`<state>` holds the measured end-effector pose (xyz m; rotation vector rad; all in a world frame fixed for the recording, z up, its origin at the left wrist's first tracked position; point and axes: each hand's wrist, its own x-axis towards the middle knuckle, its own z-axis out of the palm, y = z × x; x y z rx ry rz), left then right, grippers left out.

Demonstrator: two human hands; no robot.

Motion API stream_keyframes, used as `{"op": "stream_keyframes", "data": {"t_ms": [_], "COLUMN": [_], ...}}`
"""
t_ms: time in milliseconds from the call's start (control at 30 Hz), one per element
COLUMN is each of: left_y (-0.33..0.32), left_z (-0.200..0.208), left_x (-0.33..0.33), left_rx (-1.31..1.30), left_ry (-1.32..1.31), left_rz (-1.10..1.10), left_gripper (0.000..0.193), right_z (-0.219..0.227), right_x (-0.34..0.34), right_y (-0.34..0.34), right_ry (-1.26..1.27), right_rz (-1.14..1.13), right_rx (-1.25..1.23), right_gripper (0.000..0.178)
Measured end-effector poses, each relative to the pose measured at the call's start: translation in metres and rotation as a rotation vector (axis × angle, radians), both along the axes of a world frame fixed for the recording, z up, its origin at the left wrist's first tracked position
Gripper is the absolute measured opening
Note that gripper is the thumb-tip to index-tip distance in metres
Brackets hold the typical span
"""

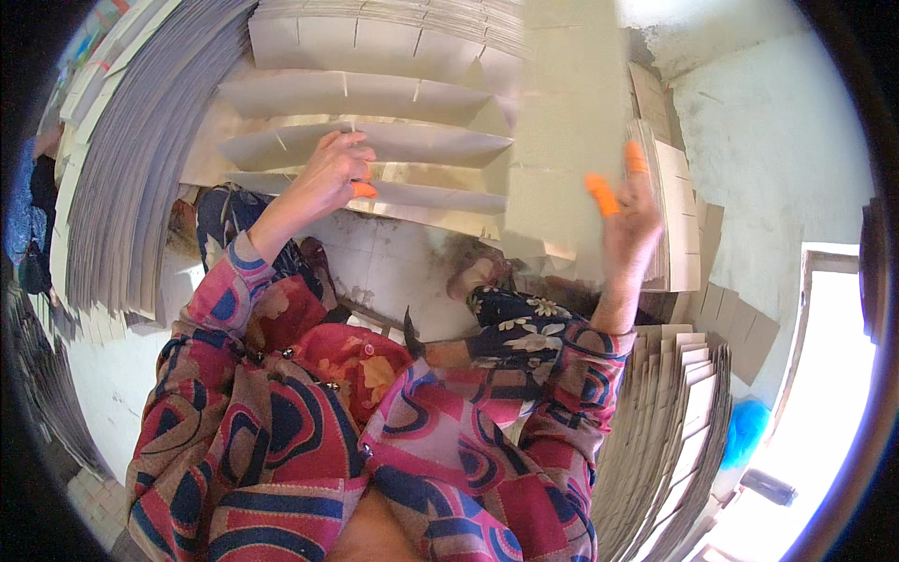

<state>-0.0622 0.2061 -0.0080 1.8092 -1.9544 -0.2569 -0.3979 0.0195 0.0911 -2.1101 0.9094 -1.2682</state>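
Cardboard strips: several upright strips (412, 145) with narrow slots along their top edges are standing in roughly parallel rows in front of the person, with gaps between them.
Left hand: the left hand (339, 175) is hovering over or touching the middle strips, its fingers curling inward and one wearing an orange cover; I cannot tell whether they are pinching a strip.
Right hand: the right hand (634, 214) is blurring beside the right edge of a wide cardboard sheet (567, 122); two orange-covered fingers are showing apart, but whether the hand is gripping the sheet I cannot tell.
Wide sheet: it is covering the right ends of the rows, its own edges blurring too.
Stacks: more card is leaning in a tall stack at left (154, 169), lying behind the rows (375, 39), and crowding a stack at lower right (665, 421).
Surroundings: a blue bag (744, 433) is hanging or resting near the bright doorway.
Handling well: good work here is probably depending on supporting the sheet evenly, keeping strips upright and slots lined up, and easing thin card without creasing it.
Brands, labels, writing: nothing readable is showing.
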Motion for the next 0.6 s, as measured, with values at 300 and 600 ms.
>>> {"op": "stream_keyframes", "data": {"t_ms": [300,600], "left_y": [0.0,-0.002], "left_z": [-0.003,-0.001], "left_x": [-0.004,-0.01], "left_rx": [0.01,0.053], "left_ry": [-0.008,0.038], "left_rz": [-0.011,0.034], "left_gripper": [0.017,0.017], "right_z": [0.018,0.011], "right_x": [0.063,0.084], "right_y": [0.05,0.055], "right_ry": [0.448,0.513], "right_rz": [0.164,0.29], "right_rx": [0.03,0.023], "right_gripper": [0.054,0.049]}}
